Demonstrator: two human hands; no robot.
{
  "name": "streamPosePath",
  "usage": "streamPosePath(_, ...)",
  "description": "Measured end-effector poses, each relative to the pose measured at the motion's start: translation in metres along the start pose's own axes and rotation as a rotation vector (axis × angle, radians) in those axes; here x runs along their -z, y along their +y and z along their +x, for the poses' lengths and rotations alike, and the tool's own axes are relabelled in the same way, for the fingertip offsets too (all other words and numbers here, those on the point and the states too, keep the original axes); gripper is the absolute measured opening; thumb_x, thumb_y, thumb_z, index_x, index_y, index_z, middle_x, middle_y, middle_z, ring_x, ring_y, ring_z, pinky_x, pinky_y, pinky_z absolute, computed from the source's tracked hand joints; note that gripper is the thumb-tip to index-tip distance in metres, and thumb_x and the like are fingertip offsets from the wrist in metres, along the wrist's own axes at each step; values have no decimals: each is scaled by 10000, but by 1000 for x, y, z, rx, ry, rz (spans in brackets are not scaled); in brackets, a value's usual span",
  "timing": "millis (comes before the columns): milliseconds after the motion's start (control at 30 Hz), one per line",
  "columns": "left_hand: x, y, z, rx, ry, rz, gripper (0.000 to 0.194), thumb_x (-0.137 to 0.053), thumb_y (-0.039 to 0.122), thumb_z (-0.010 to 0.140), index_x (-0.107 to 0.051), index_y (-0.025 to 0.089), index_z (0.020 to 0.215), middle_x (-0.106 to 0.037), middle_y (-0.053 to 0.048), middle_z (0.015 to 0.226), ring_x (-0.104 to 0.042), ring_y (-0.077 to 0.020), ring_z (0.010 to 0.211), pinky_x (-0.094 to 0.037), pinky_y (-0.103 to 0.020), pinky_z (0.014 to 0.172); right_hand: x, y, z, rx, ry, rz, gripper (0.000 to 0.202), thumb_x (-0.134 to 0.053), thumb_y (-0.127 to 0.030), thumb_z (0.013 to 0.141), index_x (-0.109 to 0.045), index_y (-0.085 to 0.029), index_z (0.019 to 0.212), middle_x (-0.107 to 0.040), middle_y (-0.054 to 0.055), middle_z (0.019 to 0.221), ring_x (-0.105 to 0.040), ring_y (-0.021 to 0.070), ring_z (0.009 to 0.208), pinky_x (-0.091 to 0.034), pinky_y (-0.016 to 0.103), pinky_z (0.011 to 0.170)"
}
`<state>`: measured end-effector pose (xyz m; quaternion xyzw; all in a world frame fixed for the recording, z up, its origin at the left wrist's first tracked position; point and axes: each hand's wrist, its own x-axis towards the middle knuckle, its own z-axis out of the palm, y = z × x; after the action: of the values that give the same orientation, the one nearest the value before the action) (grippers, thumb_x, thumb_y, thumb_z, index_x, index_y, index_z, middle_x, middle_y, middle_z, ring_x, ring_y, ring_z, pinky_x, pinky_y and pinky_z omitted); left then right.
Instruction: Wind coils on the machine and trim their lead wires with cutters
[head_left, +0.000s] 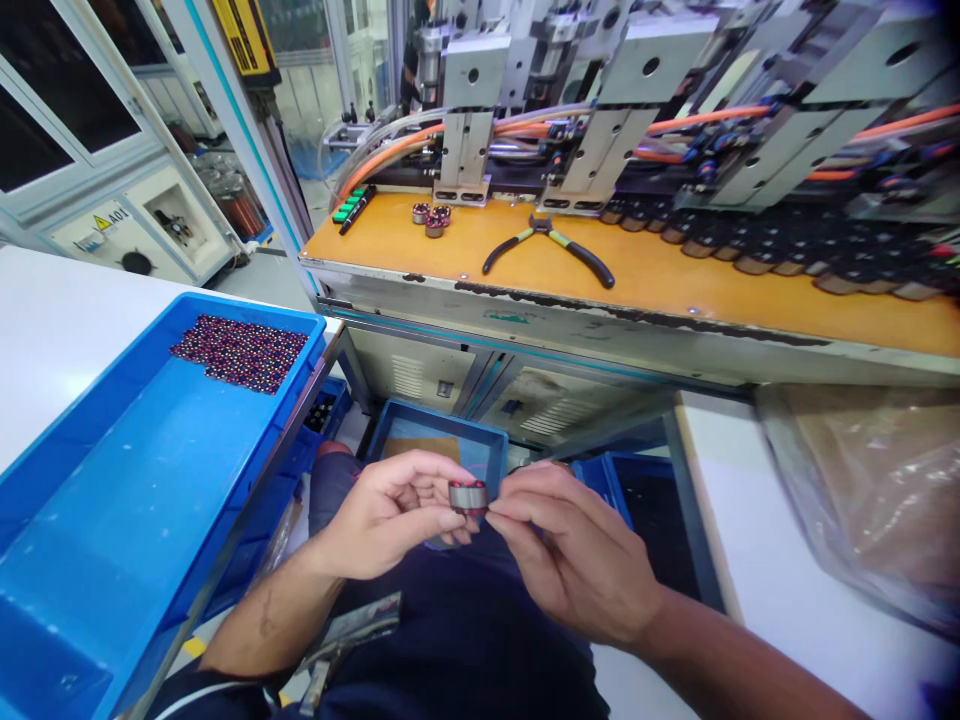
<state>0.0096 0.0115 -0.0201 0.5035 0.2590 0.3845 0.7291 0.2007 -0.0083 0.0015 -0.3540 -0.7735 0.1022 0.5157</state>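
Observation:
In front of my lap I hold a small motor stator [469,497], a grey metal ring with red windings showing at its top and bottom. The thumb and fingers of my left hand [397,510] are closed around its left side. My right hand [574,545] is pinched at the stator's right edge, thumb against forefinger. Whether a thin wire or the rim itself sits in that pinch is too small to tell.
A blue tray [97,560] at left holds many stators [244,352] in its far corner. On the orange bench [360,250] lie cutting pliers [550,240], a few stators [433,218], green-capped markers [352,207] and rows of dark parts [757,250]. Machine fixtures [472,110] stand behind.

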Motion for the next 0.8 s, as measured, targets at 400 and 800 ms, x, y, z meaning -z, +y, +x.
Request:
streamPosePath(400,-6,-8,4,-267,-76,-348,326,-881,191,641,-618,181,835,-751,-45,1023,-660,-259,1154,-492,-435,1010,9,0,1,66,-70,21,135,-552,-54,860,-581,-181,896,-630,7,745,-657,110,657,-567,207,624)
streamPosePath(800,-8,-3,1,154,-103,-200,467,-804,476,693,-646,139,975,-626,26,692,-613,-70,593,-493,-186,580,12,-1,-9,-13,-126,-116,211,-542,-251,953,-605,-219,755,-619,-11,655,-591,98,530,-512,184,463)
